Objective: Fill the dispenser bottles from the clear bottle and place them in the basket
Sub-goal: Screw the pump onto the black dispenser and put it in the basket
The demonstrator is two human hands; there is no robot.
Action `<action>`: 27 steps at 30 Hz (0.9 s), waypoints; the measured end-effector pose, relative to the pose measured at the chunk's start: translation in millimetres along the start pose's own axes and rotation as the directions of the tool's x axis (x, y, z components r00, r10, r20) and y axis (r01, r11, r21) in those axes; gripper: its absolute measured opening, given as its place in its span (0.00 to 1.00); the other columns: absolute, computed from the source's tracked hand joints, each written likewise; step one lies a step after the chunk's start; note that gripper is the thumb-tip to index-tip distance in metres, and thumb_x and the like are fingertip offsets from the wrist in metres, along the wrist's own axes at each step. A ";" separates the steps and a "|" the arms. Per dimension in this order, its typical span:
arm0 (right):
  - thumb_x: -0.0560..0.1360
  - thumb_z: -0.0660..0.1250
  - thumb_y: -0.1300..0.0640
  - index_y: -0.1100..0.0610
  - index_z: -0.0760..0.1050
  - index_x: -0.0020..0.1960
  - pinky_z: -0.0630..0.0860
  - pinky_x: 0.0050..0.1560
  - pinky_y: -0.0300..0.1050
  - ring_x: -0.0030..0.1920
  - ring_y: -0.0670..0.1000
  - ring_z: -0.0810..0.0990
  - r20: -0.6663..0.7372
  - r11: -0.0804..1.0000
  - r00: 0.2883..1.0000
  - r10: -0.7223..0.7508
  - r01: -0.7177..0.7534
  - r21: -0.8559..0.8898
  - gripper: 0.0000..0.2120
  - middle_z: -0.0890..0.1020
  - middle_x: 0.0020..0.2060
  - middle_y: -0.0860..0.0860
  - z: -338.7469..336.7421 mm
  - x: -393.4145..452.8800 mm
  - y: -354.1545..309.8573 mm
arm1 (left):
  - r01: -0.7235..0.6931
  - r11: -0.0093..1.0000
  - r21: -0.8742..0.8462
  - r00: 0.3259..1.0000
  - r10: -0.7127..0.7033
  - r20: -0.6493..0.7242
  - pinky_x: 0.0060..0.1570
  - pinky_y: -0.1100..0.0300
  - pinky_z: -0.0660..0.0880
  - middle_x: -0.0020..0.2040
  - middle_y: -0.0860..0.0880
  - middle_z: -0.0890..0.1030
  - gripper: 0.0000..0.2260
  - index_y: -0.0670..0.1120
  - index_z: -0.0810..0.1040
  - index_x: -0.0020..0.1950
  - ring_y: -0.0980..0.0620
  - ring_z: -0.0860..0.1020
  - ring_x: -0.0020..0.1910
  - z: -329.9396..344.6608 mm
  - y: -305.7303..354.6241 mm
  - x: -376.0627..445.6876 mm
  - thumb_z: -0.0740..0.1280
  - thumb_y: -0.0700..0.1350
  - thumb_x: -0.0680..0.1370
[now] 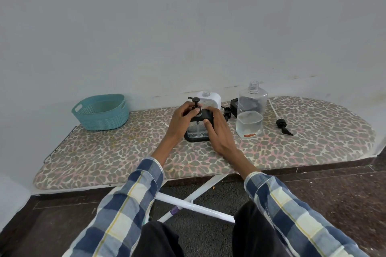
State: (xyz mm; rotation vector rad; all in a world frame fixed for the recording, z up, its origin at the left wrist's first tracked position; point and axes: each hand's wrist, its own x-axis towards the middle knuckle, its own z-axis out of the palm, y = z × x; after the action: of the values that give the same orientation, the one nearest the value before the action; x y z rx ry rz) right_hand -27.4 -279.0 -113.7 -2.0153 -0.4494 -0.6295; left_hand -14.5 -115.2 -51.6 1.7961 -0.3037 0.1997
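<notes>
A black dispenser bottle (197,131) with a clear patterned window stands on the ironing board (125,152). My left hand (183,120) grips its black pump head (195,105) at the neck. My right hand (217,131) holds the bottle's right side. Behind it stands a white dispenser bottle (210,98) with an open neck. The clear bottle (250,115), uncapped and about a third full of clear liquid, stands to the right. A teal basket (102,112) sits at the far left with nothing visible inside.
A loose black pump with a white tube (281,123) lies to the right of the clear bottle. Another black dispenser (234,106) and a black pump (226,113) sit behind, partly hidden. A wall runs close behind the board. The board's white legs (196,206) cross below.
</notes>
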 end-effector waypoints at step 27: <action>0.74 0.80 0.45 0.54 0.80 0.57 0.77 0.49 0.36 0.46 0.45 0.80 0.157 0.954 0.966 0.206 -0.234 0.188 0.18 0.84 0.48 0.49 -15.9 50.9 -35.4 | -0.019 0.998 -0.061 0.987 0.009 -0.164 0.59 0.29 0.74 0.52 0.41 0.79 0.12 0.43 0.74 0.56 0.34 0.77 0.53 21.1 -40.3 -17.1 0.54 0.47 0.84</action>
State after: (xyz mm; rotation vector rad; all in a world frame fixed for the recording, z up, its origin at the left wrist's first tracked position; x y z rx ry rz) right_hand -9.8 -272.5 -52.5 -1.8834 -0.3475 -0.2965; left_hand -18.9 -125.0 -99.0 1.7042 -0.2034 0.3416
